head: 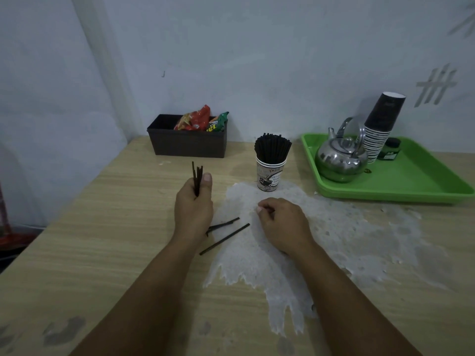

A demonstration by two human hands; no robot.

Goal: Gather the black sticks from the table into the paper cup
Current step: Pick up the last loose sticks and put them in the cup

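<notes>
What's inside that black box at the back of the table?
The black box holds snack packets, red and green ones poking above its rim at the right end. The box's front wall hides whatever lies lower down.

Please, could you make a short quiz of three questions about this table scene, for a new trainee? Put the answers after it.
1. True or false: the left hand holds a small bundle of black sticks upright.
2. Where does the steel kettle stand? A) in the dark box B) on the green tray C) on the bare table
3. Fill in: the paper cup full of sticks stands beyond the ____ hand.

Key
1. True.
2. B. The stack of cups is on the tray too.
3. Right. The right hand rests curled on the table, and loose sticks lie between both hands.
</notes>
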